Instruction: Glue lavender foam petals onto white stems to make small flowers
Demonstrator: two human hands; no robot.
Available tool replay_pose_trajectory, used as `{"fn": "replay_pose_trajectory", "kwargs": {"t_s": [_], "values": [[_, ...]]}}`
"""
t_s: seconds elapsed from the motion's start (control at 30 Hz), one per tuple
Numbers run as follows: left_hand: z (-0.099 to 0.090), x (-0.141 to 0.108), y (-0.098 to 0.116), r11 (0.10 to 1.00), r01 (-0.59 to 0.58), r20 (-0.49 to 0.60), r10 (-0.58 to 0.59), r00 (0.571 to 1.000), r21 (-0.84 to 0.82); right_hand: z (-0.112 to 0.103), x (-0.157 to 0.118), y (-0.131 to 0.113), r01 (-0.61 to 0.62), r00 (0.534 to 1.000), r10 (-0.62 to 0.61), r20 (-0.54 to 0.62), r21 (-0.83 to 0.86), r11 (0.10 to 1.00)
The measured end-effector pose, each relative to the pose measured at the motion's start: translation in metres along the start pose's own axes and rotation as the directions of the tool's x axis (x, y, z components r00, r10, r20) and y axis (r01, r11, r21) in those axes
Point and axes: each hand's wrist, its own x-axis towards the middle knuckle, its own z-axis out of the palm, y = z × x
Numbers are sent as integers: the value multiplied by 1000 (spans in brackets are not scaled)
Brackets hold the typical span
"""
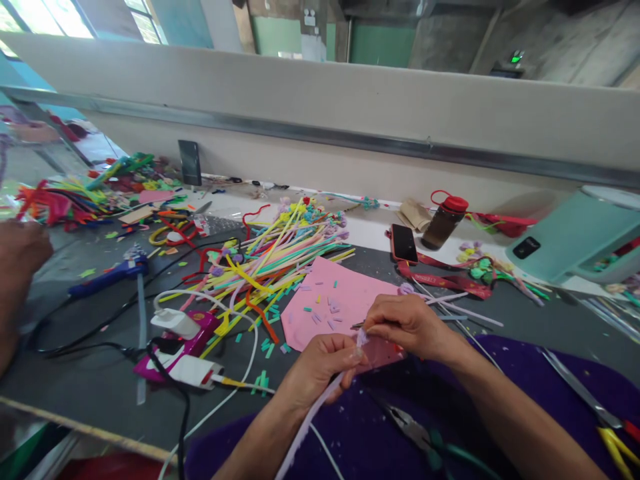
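A long pale lilac pipe cleaner (305, 433) runs from the bottom edge up into my left hand (327, 367). The left thumb and fingers pinch it close to its bunched, twisted end (361, 337). My right hand (407, 323) is closed on that same end, its fingertips almost touching the left ones. A small dark metal tip shows beside the right fingers; its kind I cannot make out. Behind both hands lies a pink sheet (345, 290) strewn with short lilac and green snippets. Green-handled pliers (413, 430) rest on the dark purple cloth (240, 443) below.
Pipe cleaners (285, 247) lie heaped behind the pink sheet. Left are a power strip (200, 337) with cables, a blue glue gun (113, 275) and another person's hand (25, 247). Right are a phone (403, 243), a bottle (444, 223), a teal container (565, 233) and scissors (585, 390).
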Motion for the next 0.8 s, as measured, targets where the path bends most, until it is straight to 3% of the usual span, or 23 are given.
{"fn": "replay_pose_trajectory", "kwargs": {"t_s": [0.13, 0.3, 0.53, 0.8], "values": [[-2, -1, -2, 996, -14, 9, 15, 1000, -84, -6, 0, 0, 1, 998, 6, -67, 99, 995], [-4, -2, -3, 988, 1, 30, 4, 1000, -153, -12, 0, -2, -80, 975, 110, -192, 157, 984], [-5, -1, -2, 977, 34, 77, -18, 997, -211, -8, 0, -3, -109, 974, 143, -175, 189, 976], [-2, -4, 0, 990, 41, 48, -35, 998, -138, -6, 0, -3, -124, 975, 163, -155, 233, 965]]}}
